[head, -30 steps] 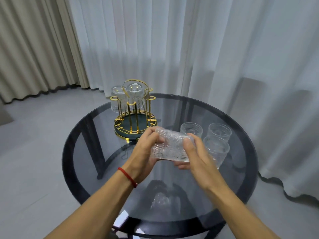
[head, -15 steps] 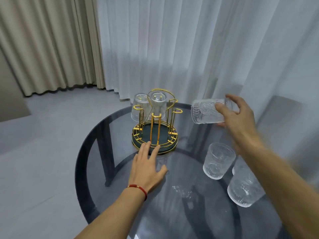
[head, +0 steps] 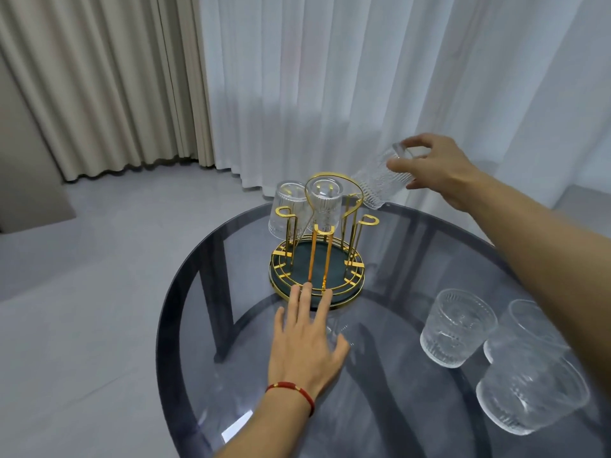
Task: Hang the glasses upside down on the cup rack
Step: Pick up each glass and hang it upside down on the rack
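A gold wire cup rack (head: 317, 262) with a dark green base stands on the round glass table (head: 380, 385). Two ribbed clear glasses hang upside down on it, one at the back left (head: 287, 209) and one in the middle (head: 325, 201). My right hand (head: 436, 168) grips a third ribbed glass (head: 380, 181) by its base, tilted mouth-down, just right of the rack's handle above a free peg. My left hand (head: 305, 342) lies flat on the table, its fingertips touching the rack's front rim.
Three more ribbed glasses stand upright at the table's right: one (head: 458, 327) nearer the rack, two (head: 532, 396) close together near the edge. White sheer curtains and beige drapes hang behind the table. Grey floor lies to the left.
My right hand has carried the glass leftward toward the rack and tipped it from lying sideways to mouth-down. My left hand stays at the rack's base.
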